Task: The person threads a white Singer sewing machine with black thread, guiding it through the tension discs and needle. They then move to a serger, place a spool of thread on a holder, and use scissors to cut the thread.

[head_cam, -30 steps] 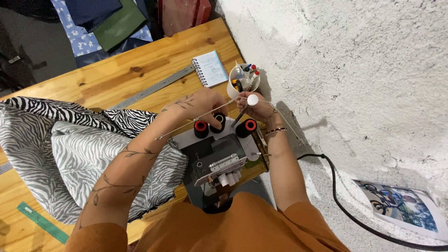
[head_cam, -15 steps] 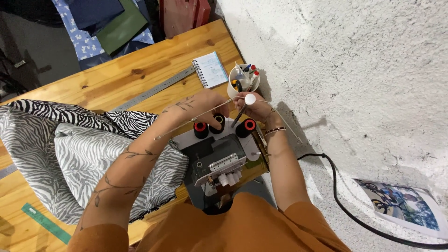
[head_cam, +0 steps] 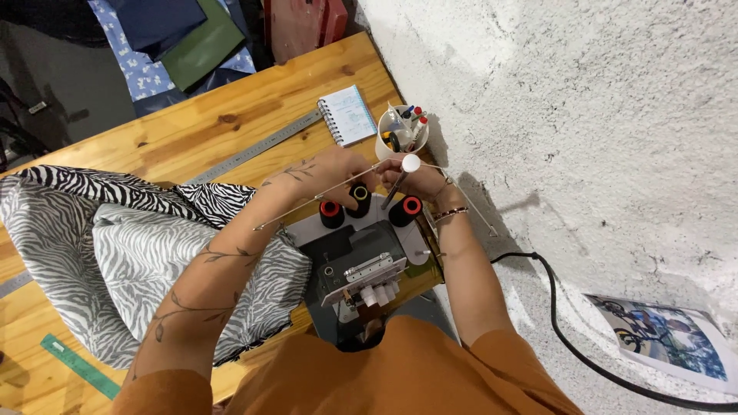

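Note:
A grey sewing machine (head_cam: 361,261) with three black thread spools on red and yellow cores (head_cam: 331,213) stands on the wooden table (head_cam: 192,131). Its thin metal thread-guide bar crosses above the spools, with a white knob (head_cam: 411,163) on top of its upright rod. My left hand (head_cam: 338,170) reaches behind the spools, fingers closed near the bar. My right hand (head_cam: 419,183) is just under the white knob, fingers pinched together; whether it holds thread is too small to tell. Zebra-print fabric (head_cam: 123,246) lies left of the machine.
A white cup of pens and markers (head_cam: 400,131) and a small spiral notebook (head_cam: 347,115) sit behind my hands. A steel ruler (head_cam: 254,146) lies on the table, a green ruler (head_cam: 77,365) at the near left. A black cable (head_cam: 561,323) runs along the rough white wall.
Both hands stay at the thread guide behind the spools; they have shifted only slightly around the white knob.

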